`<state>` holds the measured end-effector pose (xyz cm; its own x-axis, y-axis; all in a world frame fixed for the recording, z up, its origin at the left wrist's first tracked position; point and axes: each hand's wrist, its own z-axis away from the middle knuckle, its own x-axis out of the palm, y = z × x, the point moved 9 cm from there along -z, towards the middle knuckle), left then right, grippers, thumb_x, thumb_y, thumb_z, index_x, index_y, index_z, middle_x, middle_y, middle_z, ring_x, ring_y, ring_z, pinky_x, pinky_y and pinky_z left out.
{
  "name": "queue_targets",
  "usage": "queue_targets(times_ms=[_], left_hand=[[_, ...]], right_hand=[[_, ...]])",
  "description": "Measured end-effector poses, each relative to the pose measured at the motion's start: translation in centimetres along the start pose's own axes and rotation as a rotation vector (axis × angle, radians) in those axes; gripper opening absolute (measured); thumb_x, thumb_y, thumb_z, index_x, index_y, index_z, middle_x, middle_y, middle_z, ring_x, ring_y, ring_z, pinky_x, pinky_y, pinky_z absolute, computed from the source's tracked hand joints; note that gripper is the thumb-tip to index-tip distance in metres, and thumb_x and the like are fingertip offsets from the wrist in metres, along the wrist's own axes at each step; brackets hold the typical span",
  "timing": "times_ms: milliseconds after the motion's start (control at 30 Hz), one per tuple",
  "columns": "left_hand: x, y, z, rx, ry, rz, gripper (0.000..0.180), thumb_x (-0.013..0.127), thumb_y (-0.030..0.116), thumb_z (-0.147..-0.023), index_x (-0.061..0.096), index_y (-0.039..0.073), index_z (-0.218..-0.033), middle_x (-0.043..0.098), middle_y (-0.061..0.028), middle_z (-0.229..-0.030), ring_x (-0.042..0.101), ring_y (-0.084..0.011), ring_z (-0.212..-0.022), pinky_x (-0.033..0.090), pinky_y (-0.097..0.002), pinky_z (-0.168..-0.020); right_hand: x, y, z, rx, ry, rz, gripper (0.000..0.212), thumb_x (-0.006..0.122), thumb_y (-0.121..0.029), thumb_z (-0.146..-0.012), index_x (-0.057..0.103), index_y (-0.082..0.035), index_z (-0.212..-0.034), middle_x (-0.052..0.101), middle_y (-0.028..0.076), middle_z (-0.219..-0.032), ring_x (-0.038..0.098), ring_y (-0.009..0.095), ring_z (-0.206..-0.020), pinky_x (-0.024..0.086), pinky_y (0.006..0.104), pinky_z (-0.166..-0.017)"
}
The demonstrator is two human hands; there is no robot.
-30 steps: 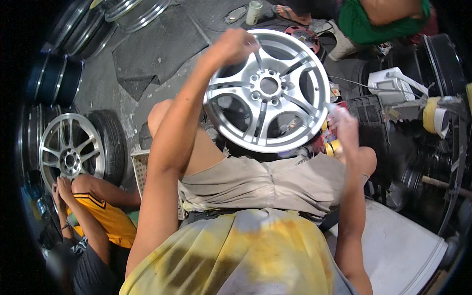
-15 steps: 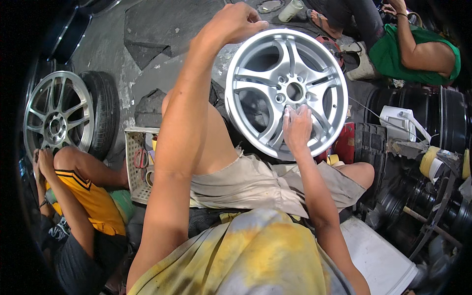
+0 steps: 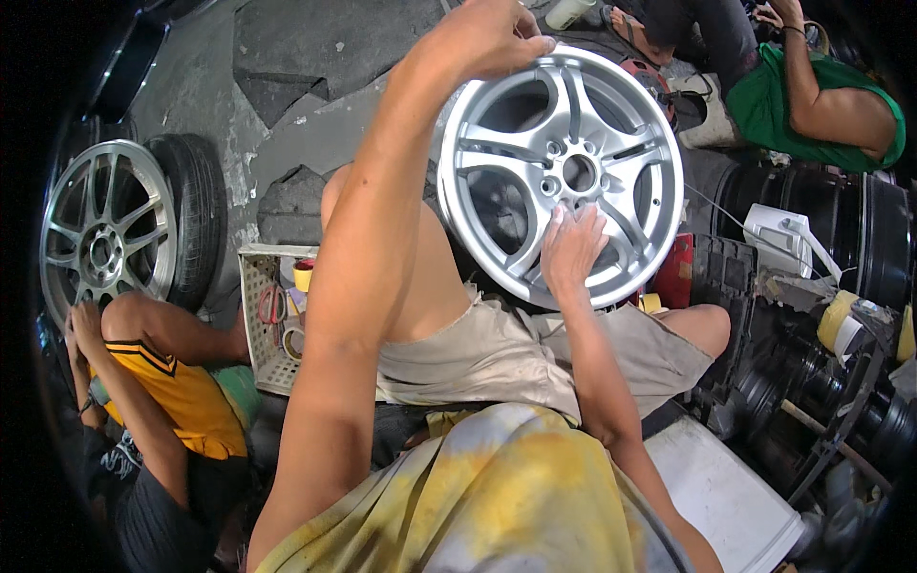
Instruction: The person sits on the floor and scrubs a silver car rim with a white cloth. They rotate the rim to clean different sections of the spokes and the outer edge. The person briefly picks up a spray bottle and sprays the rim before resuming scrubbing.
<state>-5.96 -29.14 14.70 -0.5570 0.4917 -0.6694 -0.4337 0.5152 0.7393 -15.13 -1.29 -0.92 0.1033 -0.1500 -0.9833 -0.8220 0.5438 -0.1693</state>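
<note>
Open gaps in the wheel (image 3: 558, 166) leave passage, the left hand (image 3: 492, 40) blocking its far edge, the right hand (image 3: 574, 250) its near.

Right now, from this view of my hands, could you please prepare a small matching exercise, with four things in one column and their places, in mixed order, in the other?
Things
1. left hand
2. right hand
3. red-handled scissors
4. black tyre

Places
A. inside the pale perforated basket
B. near the centre of the silver wheel
C. beside the multi-spoke wheel
D. at the silver wheel's far rim

Right pairs: 1-D, 2-B, 3-A, 4-C
</note>
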Motion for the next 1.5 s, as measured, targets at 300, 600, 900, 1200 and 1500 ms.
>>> queue_targets(times_ms=[300, 600, 900, 1200, 1500], left_hand=[[0.4, -0.1, -0.5, -0.010, 0.020, -0.024, 0.038, 0.070, 0.035, -0.088, 0.077, -0.001, -0.098, 0.073, -0.0277, -0.091, 0.075, -0.0389, -0.087, 0.057, -0.0453, -0.078], [0.4, 0.6, -0.8, 0.005, 0.006, 0.007, 0.039, 0.070, 0.034, -0.088, 0.076, -0.002, -0.098, 0.073, -0.0276, -0.091, 0.074, -0.0386, -0.086, 0.057, -0.0446, -0.077], [0.3, 0.8, 0.6, -0.018, -0.025, 0.017, 0.039, 0.069, 0.034, -0.089, 0.076, -0.003, -0.100, 0.074, -0.0265, -0.091, 0.075, -0.0362, -0.084, 0.057, -0.0425, -0.077], [-0.1, -0.8, 1.1, 0.013, -0.011, 0.002, 0.043, 0.070, 0.041, -0.093, 0.078, 0.001, -0.107, 0.076, -0.0199, -0.093, 0.074, -0.0276, -0.083, 0.057, -0.0402, -0.077], [0.7, -2.7, 0.8, 0.071, 0.047, -0.072, 0.044, 0.070, 0.043, -0.095, 0.079, 0.003, -0.110, 0.077, -0.0172, -0.094, 0.074, -0.0265, -0.085, 0.058, -0.0374, -0.079]], right_hand=[[0.2, 0.1, -0.7, 0.030, 0.088, -0.008, 0.030, 0.054, -0.023, -0.103, 0.074, 0.000, -0.106, 0.054, 0.017, -0.113, 0.050, 0.036, -0.109, 0.039, 0.0503, -0.089], [-0.1, -0.3, 0.1, 0.059, 0.143, -0.007, 0.029, 0.054, -0.022, -0.103, 0.071, 0.002, -0.103, 0.054, 0.018, -0.112, 0.051, 0.037, -0.107, 0.038, 0.0518, -0.086], [0.2, -0.2, 1.7, 0.072, 0.141, -0.012, 0.026, 0.057, -0.020, -0.100, 0.073, 0.000, -0.099, 0.056, 0.017, -0.110, 0.052, 0.037, -0.107, 0.038, 0.0520, -0.085], [0.3, 0.0, 1.9, 0.096, 0.102, -0.037, 0.023, 0.060, -0.018, -0.099, 0.072, 0.001, -0.098, 0.054, 0.016, -0.108, 0.051, 0.036, -0.106, 0.038, 0.0496, -0.085], [0.3, 0.0, 1.8, 0.070, 0.129, -0.095, 0.028, 0.056, -0.020, -0.101, 0.070, 0.004, -0.104, 0.054, 0.020, -0.111, 0.050, 0.039, -0.109, 0.039, 0.0504, -0.088]])
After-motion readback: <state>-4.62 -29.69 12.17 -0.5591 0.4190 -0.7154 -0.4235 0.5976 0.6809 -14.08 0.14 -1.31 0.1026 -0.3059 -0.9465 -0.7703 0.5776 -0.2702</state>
